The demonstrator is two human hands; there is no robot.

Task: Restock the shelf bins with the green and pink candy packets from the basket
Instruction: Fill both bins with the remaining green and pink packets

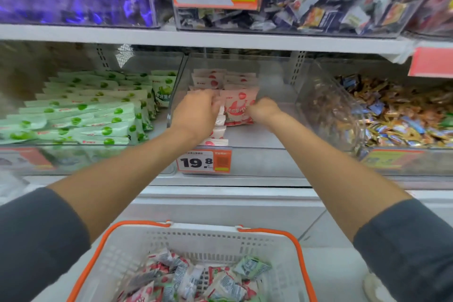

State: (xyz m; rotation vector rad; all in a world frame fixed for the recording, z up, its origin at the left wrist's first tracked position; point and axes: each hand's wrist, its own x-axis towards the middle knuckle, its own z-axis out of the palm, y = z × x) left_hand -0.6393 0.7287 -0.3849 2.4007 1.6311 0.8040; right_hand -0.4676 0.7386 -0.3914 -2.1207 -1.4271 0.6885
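Centrally, upright pink packet [239, 108] seen in middle bin [259, 138], clamped at left edge by left hand [196, 110], at right edge by right hand [264, 110]; fingers of both hands curled. More pink packets [212, 78] stacked behind it and lined below left hand. Green packets [85, 110] piled in left bin [103, 158] at left of frame. Basket [196, 240], white with orange rim, seen at bottom centre, mixed packets [196, 279] heaped inside. Price tag [203, 161] fixed on middle bin front.
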